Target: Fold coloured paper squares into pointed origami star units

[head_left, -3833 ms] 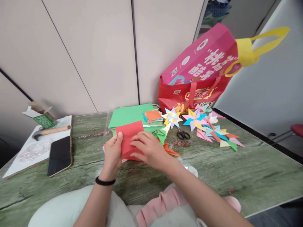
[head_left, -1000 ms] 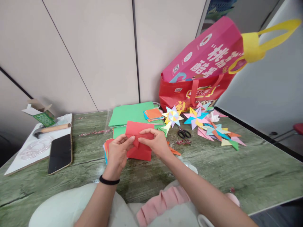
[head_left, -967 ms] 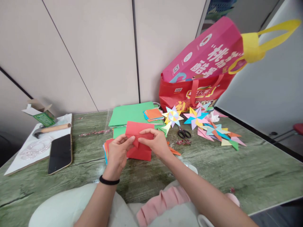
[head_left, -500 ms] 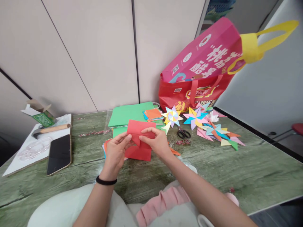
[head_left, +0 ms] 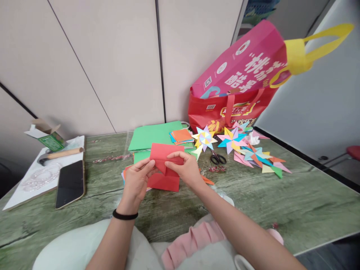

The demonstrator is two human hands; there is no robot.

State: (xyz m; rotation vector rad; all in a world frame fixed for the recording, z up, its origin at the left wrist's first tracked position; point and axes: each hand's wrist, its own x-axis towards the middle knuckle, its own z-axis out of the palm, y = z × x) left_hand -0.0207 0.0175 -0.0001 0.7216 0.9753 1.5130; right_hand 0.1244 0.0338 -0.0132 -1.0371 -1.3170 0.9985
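Note:
A folded sheet of red paper (head_left: 164, 150) is held up between both hands over the table. My left hand (head_left: 137, 177) pinches its left edge between thumb and fingers, a black band round the wrist. My right hand (head_left: 184, 165) grips the paper on the right, thumb tip near a crease in the middle. Below, a second piece of red paper (head_left: 165, 182) lies flat; whether it joins the held one cannot be made out. Sheets in other colours show partly behind my left hand.
Behind lie green sheets (head_left: 152, 135) and small orange squares (head_left: 182, 135). To the right are black scissors (head_left: 218, 159), several folded paper stars (head_left: 232, 140) and a red bag (head_left: 208, 112). On the left are a phone (head_left: 70, 184), a hammer (head_left: 64, 153) and an opened box (head_left: 50, 139).
Both hands and the red paper have shifted very slightly to the left, in step with a small move of the view. The grip looks the same.

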